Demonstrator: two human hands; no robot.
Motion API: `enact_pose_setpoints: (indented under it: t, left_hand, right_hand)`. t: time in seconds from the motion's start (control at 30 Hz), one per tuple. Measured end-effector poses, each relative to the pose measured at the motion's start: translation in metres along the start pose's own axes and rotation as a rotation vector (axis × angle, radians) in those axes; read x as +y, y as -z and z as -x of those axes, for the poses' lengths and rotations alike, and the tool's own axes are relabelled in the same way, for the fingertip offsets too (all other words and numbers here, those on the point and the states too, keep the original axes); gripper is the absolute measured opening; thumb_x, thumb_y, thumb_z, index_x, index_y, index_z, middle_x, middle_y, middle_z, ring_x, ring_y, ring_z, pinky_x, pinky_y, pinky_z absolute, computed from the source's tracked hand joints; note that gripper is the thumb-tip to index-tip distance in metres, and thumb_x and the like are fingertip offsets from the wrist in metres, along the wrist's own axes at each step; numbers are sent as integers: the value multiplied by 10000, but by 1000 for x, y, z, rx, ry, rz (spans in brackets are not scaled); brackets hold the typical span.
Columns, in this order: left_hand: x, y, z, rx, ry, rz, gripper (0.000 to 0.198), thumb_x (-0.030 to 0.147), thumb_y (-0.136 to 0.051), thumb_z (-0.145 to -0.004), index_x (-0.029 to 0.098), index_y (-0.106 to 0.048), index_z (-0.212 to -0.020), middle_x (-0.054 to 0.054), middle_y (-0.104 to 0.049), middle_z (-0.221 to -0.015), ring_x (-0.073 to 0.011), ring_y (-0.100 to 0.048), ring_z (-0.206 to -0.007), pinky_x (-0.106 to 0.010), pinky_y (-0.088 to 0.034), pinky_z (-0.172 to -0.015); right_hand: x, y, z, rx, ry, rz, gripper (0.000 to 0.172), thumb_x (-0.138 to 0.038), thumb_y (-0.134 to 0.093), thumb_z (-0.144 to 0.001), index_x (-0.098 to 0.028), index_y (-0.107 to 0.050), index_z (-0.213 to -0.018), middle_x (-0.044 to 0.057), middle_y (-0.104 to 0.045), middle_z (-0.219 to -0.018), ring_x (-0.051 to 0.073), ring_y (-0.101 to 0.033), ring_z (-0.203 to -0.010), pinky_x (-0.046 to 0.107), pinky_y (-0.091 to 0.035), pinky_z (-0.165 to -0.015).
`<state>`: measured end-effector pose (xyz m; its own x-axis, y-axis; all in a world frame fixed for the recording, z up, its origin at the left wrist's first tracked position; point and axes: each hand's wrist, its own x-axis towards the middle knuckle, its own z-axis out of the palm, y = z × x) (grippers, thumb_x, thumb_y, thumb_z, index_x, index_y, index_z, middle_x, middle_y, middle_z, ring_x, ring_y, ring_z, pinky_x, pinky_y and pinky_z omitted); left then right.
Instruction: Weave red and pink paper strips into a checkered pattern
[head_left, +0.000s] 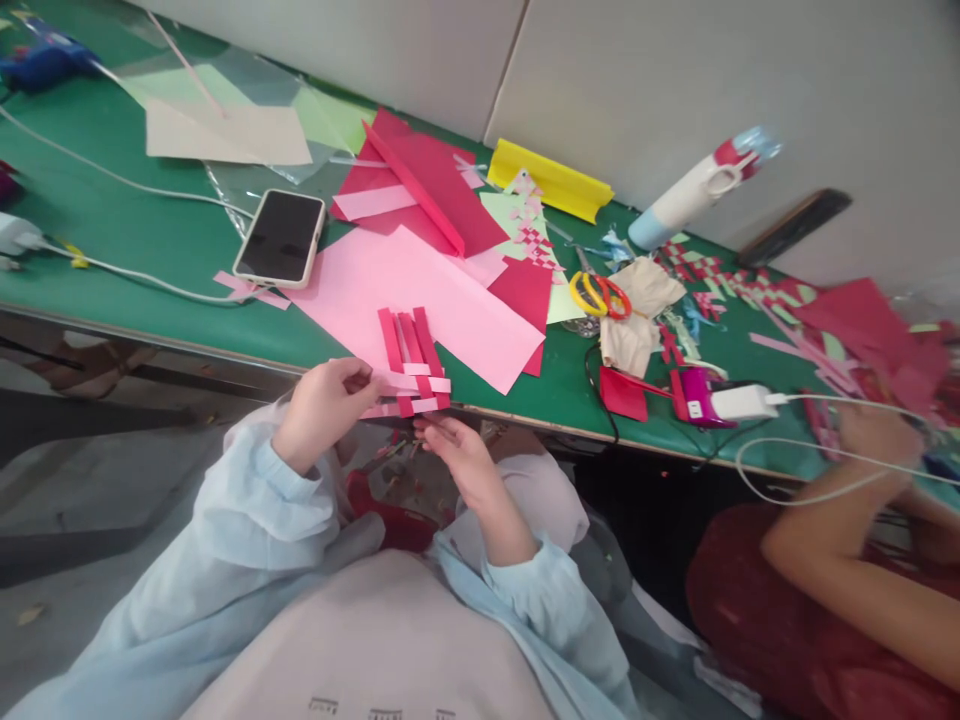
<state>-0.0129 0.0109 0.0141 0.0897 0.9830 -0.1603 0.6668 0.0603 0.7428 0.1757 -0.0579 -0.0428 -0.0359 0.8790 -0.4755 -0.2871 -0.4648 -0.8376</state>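
A small weave of red and pink paper strips [417, 384] hangs over the table's front edge. Upright red strips cross several pale pink ones, and their upper ends stick out loose. My left hand [322, 405] pinches the pink strips at the weave's left side, thumb and forefinger pressed together. Just below the lower edge lies my right hand [469, 462], its fingers loosely stretched toward the strips; whether the fingertips touch them I cannot tell. Behind the weave, a large pink paper sheet [420, 290] covers part of the green table [187, 240].
A phone [280, 238] lies left of the sheet. Scissors [600, 296], a cloth bag [637, 305] and a purple device [701, 397] with a white cable sit to the right. A bottle [697, 195] leans at the wall. Another person's arm [847, 520] works at far right.
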Motion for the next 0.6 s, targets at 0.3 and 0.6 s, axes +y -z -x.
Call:
enact_pose_setpoints:
  t: [0.3, 0.6]
  left_hand:
    - [-1, 5, 3, -37, -29, -38, 253, 423, -560, -796, 194, -588, -694, 15, -584, -617, -138, -511, -576, -260, -352, -565]
    - [8, 16, 6, -111, -28, 36, 161, 345, -570, -732, 199, -622, -690, 13, -619, -641, -155, -554, -601, -259, -397, -581]
  right_hand:
    - [-2, -33, -6, 66, -81, -416, 351, -443, -852, -584, -178, -665, -717, 47, -754, -767, 172, -726, -779, 279, -548, -763]
    - [-23, -42, -11, 107, -73, -443, 369, -463, -847, -609, -172, -659, -736, -2, -704, -637, 142, -680, -601, 288, -604, -643]
